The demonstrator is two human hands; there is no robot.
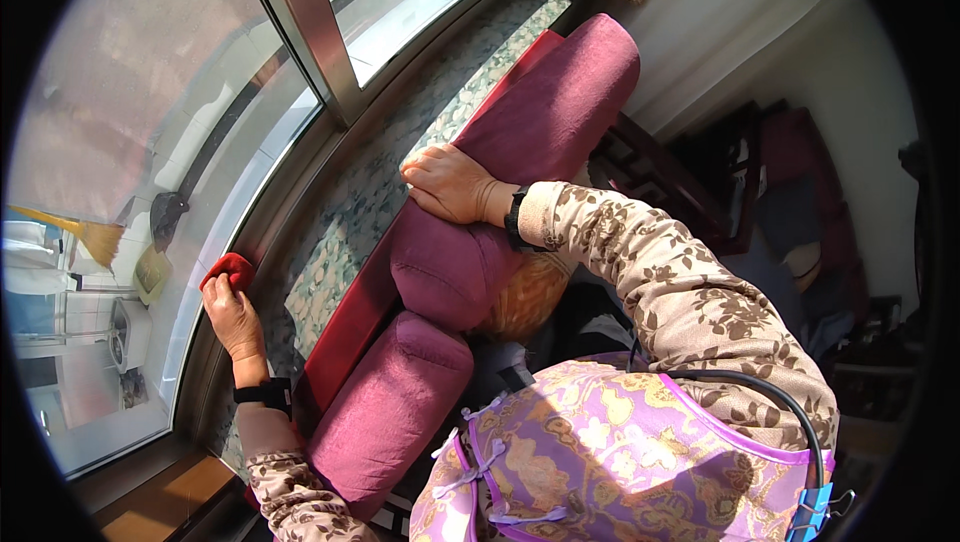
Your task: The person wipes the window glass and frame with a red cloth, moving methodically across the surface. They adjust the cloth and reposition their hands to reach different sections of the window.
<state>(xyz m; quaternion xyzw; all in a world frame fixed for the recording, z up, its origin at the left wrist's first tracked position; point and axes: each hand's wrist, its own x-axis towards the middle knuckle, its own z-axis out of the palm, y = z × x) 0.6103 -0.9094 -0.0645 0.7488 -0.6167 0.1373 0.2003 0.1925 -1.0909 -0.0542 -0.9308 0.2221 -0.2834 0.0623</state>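
My left hand (232,321) presses a folded red cloth (229,270) against the lower edge of the window glass (187,189), beside the metal window frame (259,242). The cloth is bunched under my fingertips. My right hand (451,182) leans palm down over the padded sofa back (450,264), with its fingers reaching the edge of the speckled stone windowsill (360,189). It holds nothing that I can see. Plum-coloured padded rolls (394,407) run along the sill, with a red board (349,324) between them and the stone.
An upright window post (307,32) divides the panes. Beyond the glass are a yellow broom (94,234) and a black object (166,216). A pale curtain (742,24) hangs at the upper right above dark wooden furniture (667,174). An orange patterned thing (532,294) lies below the sofa back.
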